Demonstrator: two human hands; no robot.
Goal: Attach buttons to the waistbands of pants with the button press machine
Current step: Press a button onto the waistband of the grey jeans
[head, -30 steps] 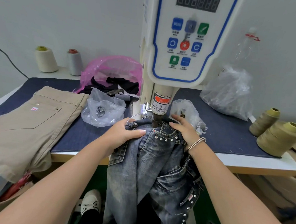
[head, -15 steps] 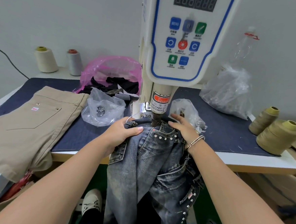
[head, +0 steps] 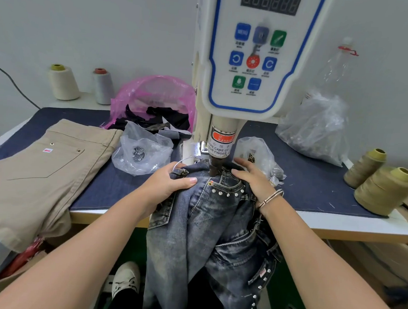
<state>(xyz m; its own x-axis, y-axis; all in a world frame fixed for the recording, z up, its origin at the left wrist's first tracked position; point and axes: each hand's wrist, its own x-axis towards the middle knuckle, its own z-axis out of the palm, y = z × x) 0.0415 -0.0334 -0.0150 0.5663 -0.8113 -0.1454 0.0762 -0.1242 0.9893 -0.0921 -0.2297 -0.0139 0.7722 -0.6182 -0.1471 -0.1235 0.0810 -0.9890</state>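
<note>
Studded jeans [head: 207,227] hang over the table [head: 352,224] edge, waistband beneath the press [head: 250,61] ram. Left hand [head: 166,184] grips the waistband, fingers curled over the denim, thumb on top. Right hand [head: 254,180] rests on the waistband opposite, fingers straight and together. Khaki pants [head: 40,172] lie at left.

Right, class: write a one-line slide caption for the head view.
Both hands, left and right, hold a jeans waistband under the button press.
</note>
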